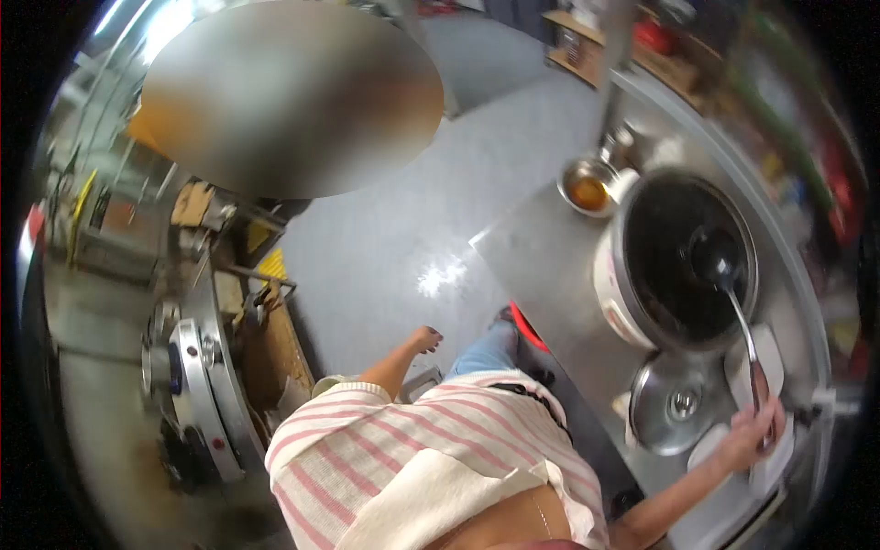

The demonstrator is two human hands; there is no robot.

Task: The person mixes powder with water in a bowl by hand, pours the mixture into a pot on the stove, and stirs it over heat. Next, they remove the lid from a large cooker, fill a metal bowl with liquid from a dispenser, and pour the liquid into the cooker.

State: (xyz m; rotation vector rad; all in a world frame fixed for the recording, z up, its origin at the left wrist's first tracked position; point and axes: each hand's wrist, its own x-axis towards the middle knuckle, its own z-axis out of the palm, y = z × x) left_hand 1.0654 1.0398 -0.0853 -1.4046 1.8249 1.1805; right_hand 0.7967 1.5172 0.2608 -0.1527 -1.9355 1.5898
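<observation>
My right hand [753,431] is closed round the handle of a ladle [741,321]. The ladle's bowl rests in dark liquid inside a large round pot [605,284] on the steel counter. My left hand [426,340] hangs out over the floor at my side, its fingers loosely apart and nothing seen in it. Just below the pot, near my right forearm, lies a round glass lid [674,403] with a knob. White containers or lids [756,362] lie under and around my right hand.
A small metal bowl of amber liquid [588,191] stands behind the pot on the steel counter [541,238]. Under the counter edge shows a red basin [529,328]. To the left is a cooking appliance [197,394]. A blurred patch hides the upper left.
</observation>
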